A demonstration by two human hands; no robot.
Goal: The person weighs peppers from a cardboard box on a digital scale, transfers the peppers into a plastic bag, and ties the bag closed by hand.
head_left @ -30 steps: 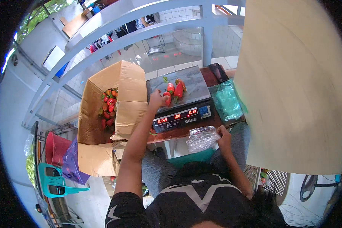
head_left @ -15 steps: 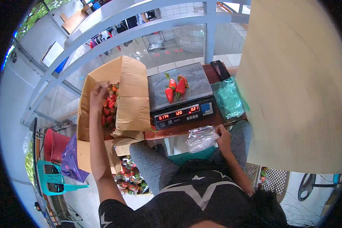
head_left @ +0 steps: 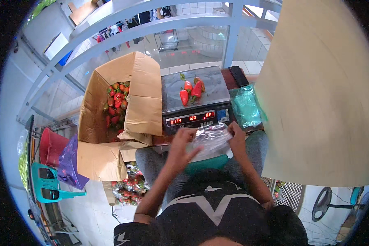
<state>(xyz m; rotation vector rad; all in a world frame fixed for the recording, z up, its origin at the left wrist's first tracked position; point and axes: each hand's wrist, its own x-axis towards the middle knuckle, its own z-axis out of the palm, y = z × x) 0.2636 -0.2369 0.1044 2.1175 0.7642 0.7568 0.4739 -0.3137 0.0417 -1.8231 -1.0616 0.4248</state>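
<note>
A clear plastic bag [head_left: 212, 137] is pinched at its right end by my right hand [head_left: 237, 141], above my lap and just before the scale. My left hand [head_left: 177, 151] is at the bag's left edge, thumb spread away from the fingers; no pepper shows in it. Several red peppers [head_left: 196, 89] lie on the metal plate of a digital scale [head_left: 172, 94] with a lit red display. To the left, an open cardboard box [head_left: 143, 98] tilts toward me with many red and greenish peppers [head_left: 118, 98] inside.
Right of the scale lie green plastic bags [head_left: 247, 107] and a black phone [head_left: 238, 76]. A tall tan board [head_left: 320, 94] stands at the right. Bagged peppers [head_left: 131, 188] sit below the box. A teal chair [head_left: 49, 182] and red bin [head_left: 55, 147] stand left; a metal railing [head_left: 151, 33] runs behind.
My left hand has come out of the cardboard box and over to the clear bag. My right hand has lifted the bag slightly toward the scale. The peppers on the scale stay put.
</note>
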